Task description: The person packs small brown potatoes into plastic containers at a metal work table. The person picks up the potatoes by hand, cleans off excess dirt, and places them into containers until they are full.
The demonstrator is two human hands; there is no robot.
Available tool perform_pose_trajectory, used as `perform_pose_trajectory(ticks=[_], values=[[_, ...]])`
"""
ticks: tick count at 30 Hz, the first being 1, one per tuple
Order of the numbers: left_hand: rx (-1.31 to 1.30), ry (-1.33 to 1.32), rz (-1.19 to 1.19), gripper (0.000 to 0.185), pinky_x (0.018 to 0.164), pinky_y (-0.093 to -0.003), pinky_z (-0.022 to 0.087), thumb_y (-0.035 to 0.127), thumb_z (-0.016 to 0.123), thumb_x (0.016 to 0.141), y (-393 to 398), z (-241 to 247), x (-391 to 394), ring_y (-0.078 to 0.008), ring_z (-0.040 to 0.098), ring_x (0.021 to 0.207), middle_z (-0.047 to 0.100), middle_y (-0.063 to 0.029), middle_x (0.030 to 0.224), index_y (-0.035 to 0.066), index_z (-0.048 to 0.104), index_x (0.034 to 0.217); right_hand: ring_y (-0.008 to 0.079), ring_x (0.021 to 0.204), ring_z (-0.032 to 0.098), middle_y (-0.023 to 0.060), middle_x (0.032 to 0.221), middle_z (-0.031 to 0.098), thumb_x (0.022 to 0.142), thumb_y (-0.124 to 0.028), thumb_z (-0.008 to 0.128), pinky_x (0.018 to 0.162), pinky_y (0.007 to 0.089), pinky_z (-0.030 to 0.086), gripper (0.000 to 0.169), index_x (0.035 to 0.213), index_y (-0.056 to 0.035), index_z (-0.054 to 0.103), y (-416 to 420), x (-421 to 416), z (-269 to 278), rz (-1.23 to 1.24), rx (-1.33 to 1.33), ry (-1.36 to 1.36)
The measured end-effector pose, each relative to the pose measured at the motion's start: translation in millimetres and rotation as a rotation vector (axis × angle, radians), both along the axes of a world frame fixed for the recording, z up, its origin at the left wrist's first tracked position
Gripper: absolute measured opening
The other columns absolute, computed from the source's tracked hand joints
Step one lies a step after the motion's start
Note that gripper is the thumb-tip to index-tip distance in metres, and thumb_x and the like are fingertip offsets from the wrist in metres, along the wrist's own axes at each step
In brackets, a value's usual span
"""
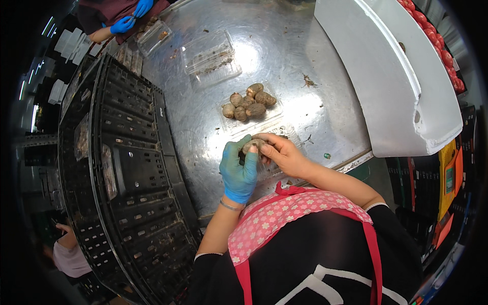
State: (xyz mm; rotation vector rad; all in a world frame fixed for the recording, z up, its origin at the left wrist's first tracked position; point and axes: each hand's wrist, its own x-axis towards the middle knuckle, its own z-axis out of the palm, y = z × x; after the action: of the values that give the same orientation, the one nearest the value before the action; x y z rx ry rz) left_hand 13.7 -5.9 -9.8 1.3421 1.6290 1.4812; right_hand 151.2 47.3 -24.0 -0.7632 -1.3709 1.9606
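My left hand, in a blue-green glove, and my bare right hand hold a brown taro corm between them, with fingers and thumbs of both on it. Just beyond, several small taro corms lie heaped in one half of a clear plastic clamshell box on the metal table. The box's other half is partly hidden under my hands. Farther off, another clear clamshell box stands open with dirt bits in it.
Black plastic crates stand at the left, a white foam box at the right. A co-worker's blue-gloved hands are at the far left corner, near another clear box. Plant scraps lie on the table. Red-wrapped produce is beyond the foam box.
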Motion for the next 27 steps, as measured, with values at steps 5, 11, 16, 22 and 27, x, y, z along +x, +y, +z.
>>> perform_pose_trajectory(ticks=[5,11,16,22,27], values=[[-0.249,-0.510,-0.020,0.019,0.046,-0.0187,0.036,0.021,0.052,0.094,3,15,-8,-0.0053,0.049,0.055,0.055,-0.0002,0.069,0.004,0.059,0.095,0.0088,0.064,0.045,0.0028,0.084,0.056,0.098,-0.037,0.043,0.058,0.0236,0.039,0.040,0.115,-0.0020,0.053,4,1,-8,0.051,-0.292,0.134],[-0.348,-0.764,-0.196,0.031,0.037,-0.0158,0.031,0.021,0.053,0.093,4,19,-12,-0.0033,0.048,0.049,0.056,-0.0004,0.065,0.004,0.056,0.118,0.0102,0.058,0.039,0.0015,0.073,0.048,0.096,-0.045,0.043,0.054,0.0266,0.034,0.040,0.095,-0.0072,0.053,17,4,2,0.195,-0.789,0.313],[-0.395,-0.798,-0.214,0.036,0.036,-0.0168,0.029,0.022,0.056,0.091,4,22,-17,-0.0033,0.044,0.044,0.056,0.0000,0.063,0.005,0.054,0.122,0.0107,0.056,0.039,0.0018,0.071,0.048,0.096,-0.045,0.043,0.053,0.0269,0.033,0.040,0.095,-0.0060,0.052,16,0,9,0.181,-0.772,0.272],[-0.317,-0.661,-0.173,0.033,0.040,-0.0160,0.033,0.019,0.058,0.090,1,15,-17,-0.0026,0.045,0.049,0.058,-0.0002,0.071,0.003,0.056,0.118,0.0086,0.056,0.044,0.0012,0.070,0.051,0.096,-0.041,0.044,0.050,0.0239,0.037,0.038,0.096,-0.0043,0.052,8,-5,12,0.097,-0.463,0.104],[-0.273,-0.654,-0.170,0.034,0.044,-0.0150,0.036,0.014,0.059,0.089,3,21,-12,-0.0022,0.049,0.060,0.060,-0.0004,0.084,0.005,0.056,0.121,0.0066,0.056,0.047,0.0005,0.071,0.054,0.097,-0.039,0.045,0.049,0.0208,0.039,0.037,0.096,-0.0034,0.054,1,-9,11,-0.022,-0.160,-0.065]])
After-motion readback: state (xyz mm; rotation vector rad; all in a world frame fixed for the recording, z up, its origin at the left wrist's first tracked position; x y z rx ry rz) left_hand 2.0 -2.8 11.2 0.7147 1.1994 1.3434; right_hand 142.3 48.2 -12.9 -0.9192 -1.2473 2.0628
